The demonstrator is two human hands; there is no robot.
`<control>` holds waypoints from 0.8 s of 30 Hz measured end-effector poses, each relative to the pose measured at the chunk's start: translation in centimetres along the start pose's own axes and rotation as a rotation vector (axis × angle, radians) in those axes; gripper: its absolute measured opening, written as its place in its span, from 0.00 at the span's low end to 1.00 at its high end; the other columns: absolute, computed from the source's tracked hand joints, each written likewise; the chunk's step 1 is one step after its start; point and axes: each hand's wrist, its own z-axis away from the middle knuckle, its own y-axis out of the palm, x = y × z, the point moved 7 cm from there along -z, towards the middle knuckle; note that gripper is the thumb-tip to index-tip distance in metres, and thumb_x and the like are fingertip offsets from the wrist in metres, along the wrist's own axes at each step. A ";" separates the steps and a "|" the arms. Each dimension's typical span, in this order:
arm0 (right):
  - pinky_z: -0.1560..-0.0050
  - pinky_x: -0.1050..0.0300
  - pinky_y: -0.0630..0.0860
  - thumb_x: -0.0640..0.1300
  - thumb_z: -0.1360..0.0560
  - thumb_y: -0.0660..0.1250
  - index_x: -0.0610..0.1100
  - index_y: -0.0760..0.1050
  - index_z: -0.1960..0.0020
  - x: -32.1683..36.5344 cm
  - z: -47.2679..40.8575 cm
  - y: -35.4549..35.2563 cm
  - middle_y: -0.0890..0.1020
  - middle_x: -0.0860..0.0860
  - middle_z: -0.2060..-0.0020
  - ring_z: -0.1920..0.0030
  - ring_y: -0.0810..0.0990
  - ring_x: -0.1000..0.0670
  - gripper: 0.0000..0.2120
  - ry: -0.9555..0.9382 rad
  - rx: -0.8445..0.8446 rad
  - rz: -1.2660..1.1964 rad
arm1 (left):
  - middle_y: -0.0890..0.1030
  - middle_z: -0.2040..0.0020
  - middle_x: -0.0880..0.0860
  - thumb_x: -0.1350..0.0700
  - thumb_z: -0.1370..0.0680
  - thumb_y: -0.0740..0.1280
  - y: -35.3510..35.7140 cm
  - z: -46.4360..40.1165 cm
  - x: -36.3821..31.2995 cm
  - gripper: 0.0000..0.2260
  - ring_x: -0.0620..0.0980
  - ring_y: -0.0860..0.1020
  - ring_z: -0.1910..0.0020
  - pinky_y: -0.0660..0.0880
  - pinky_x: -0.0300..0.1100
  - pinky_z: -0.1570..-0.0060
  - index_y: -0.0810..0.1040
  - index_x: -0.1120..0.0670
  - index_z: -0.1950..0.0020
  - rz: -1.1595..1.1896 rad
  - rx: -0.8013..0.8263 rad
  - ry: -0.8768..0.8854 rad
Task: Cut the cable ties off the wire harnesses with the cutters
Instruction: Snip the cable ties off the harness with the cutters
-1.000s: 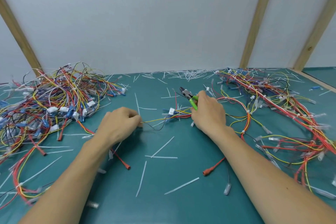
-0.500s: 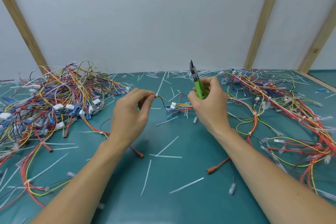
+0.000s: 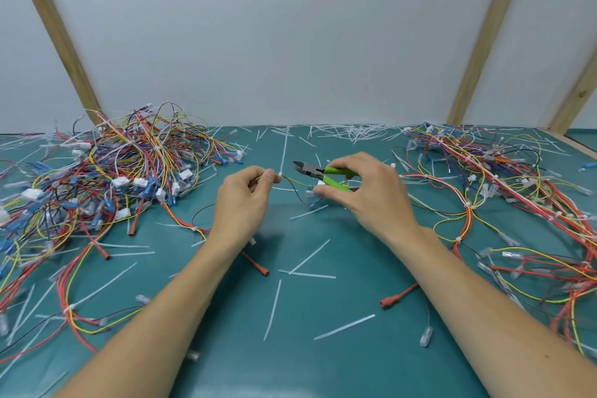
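My left hand pinches a thin yellow and black wire harness just left of a small white cable tie, lifted above the green table. My right hand grips the green-handled cutters. Their dark jaws point left toward the tie, a short gap away, slightly parted. The harness runs right under my right hand to white connectors.
A big tangled heap of coloured wires covers the left of the table. More harnesses spread along the right. Cut white tie strips and red plug ends litter the middle. A white wall stands behind.
The cutters swung from pointing upward to pointing left at the tie. My left hand rose a little with the wire and both hands came closer together.
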 end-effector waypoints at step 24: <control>0.50 0.52 0.72 0.64 0.33 0.79 0.54 0.84 0.46 0.2 0.3 0.7 0.83 0.57 0.52 0.50 0.80 0.52 0.21 -0.015 0.023 0.048 | 0.62 0.78 0.48 0.51 0.19 0.67 0.0 0.0 -0.3 0.09 0.50 0.59 0.73 0.56 0.44 0.70 0.85 0.51 0.54 -0.074 -0.024 0.110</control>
